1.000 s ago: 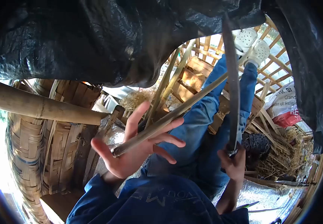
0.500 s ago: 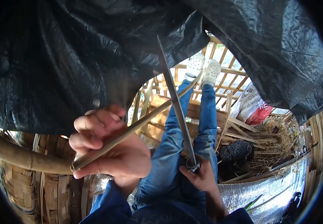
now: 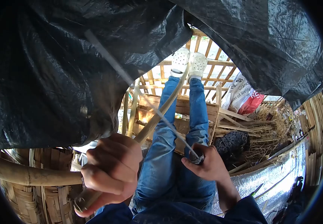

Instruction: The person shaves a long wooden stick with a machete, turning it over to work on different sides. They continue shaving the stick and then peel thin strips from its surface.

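Observation:
My left hand (image 3: 111,171) is closed around the near end of a long bamboo strip (image 3: 161,110), which bends up and away toward my white clogs (image 3: 187,62). A long thin knife (image 3: 131,84) is gripped at the handle by my right hand (image 3: 206,166). Its blade slants up to the left and crosses the strip near my knees. My legs in blue jeans (image 3: 169,149) stretch out ahead under both hands.
A black plastic sheet (image 3: 56,74) hangs overhead. A thick bamboo pole (image 3: 27,173) and woven bamboo baskets (image 3: 23,201) are at the left. Wooden slats (image 3: 191,106), a printed sack (image 3: 243,95), straw (image 3: 269,130), a dark mesh object (image 3: 234,142) and silver foil sheet (image 3: 277,175) lie right.
My left hand closed on the strip and drew it down toward me. The knife blade swung from upright over to the left, across the strip. The view shifted upward.

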Tool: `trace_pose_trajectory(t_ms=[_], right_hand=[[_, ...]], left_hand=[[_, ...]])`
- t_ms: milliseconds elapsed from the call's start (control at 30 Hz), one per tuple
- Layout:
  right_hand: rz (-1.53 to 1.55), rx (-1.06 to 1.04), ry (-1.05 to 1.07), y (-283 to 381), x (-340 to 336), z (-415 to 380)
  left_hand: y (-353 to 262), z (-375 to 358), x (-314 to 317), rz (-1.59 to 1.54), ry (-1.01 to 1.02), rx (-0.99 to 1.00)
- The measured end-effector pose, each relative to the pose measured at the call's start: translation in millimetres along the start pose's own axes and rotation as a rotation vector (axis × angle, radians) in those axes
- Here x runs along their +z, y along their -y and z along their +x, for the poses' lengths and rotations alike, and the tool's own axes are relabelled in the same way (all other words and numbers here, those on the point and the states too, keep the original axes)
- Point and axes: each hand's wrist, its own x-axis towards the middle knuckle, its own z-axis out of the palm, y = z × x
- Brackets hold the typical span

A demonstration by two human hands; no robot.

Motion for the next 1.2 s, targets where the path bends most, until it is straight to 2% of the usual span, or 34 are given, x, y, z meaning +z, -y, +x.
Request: trace_pose_trajectory(t_ms=[100, 133, 167, 233, 367, 433, 500, 533, 633, 700, 767, 833, 867, 1000, 1067, 1167, 1200], right_hand=[[-0.068, -0.014, 0.038, 4, -11, 9], [-0.163, 0.049, 0.127, 5, -18, 11], [-0.16, 0.057, 0.123, 5, -21, 11], [-0.268, -0.053, 0.137, 6, -25, 11], [-0.278, -0.051, 0.146, 22, -38, 12], [-0.295, -0.032, 0.307, 32, -49, 17], [-0.302, -0.023, 0.342, 37, -54, 20], [-0.313, -0.019, 0.376, 38, -55, 21], [-0.32, -0.05, 0.384, 30, -49, 22], [-0.324, -0.016, 0.371, 27, -49, 25], [-0.329, 0.017, 0.356, 16, -48, 31], [-0.408, -0.077, 0.261, -9, -47, 41], [-0.315, 0.096, 0.306, -10, -50, 51], [-0.378, 0.157, 0.208, -47, -49, 77], [-0.298, 0.337, 0.249, -47, -50, 85], [-0.244, 0.313, 0.299, -31, -47, 70], [-0.218, 0.326, 0.412, -15, -52, 68]], left_hand=[[2, 0, -2, -0.028, 0.009, 0.037], [2, -2, -2, -0.028, 0.012, 0.041], [1, -4, -2, -0.025, 0.012, 0.045], [1, -6, -4, -0.033, 0.026, 0.041], [0, -10, 0, 0.024, -0.091, 0.074], [-1, -12, 7, 0.055, -0.153, 0.076], [-3, -14, 12, 0.072, -0.294, 0.157], [0, -16, 13, 0.02, -0.277, 0.175], [-5, -21, 9, 0.024, -0.208, 0.121], [-3, -22, 11, 0.068, -0.245, 0.169], [-9, -23, 11, 0.123, -0.164, 0.068], [-2, -27, 9, 0.155, -0.193, 0.166], [-2, -28, 8, 0.152, -0.192, 0.178], [1, -26, 7, 0.133, -0.181, 0.211], [1, -25, 5, 0.114, -0.188, 0.222], [0, -23, 2, 0.109, -0.184, 0.232], [-2, -24, 2, 0.109, -0.179, 0.194]])
